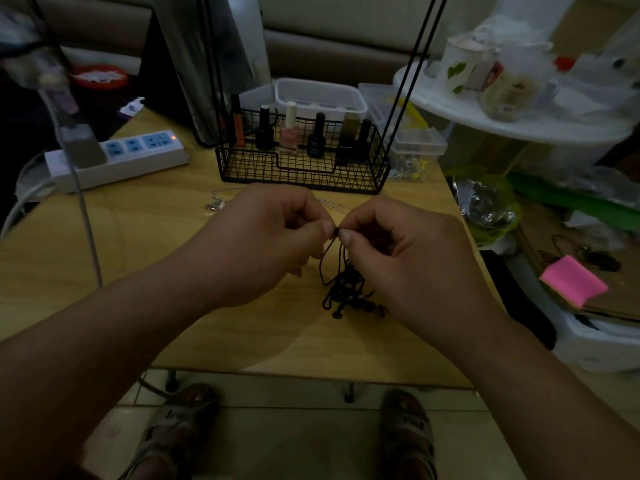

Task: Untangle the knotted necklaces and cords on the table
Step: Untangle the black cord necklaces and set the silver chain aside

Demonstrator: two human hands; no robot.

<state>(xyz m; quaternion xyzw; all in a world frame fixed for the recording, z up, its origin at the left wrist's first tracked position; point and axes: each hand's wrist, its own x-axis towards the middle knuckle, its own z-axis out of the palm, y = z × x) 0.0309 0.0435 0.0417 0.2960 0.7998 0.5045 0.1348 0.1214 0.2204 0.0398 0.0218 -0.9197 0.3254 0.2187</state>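
While we worked over the table (145,244), the black cord (346,289) looked thin, light and limp. We judged it would sag and slip rather than resist, and that it was best taken right at the knot (336,232), not by the loose strands. Our 2 hands met there. The left hand (273,233) and the right hand (398,251) each kept a narrow grip, fingertips pinching the cord on either side of the knot, raised above the wood. Below them the rest of the cord hung down into a tangled heap resting on the table. A silver chain necklace (217,201) lay apart, beyond the left hand, in front of the wire basket (301,174).
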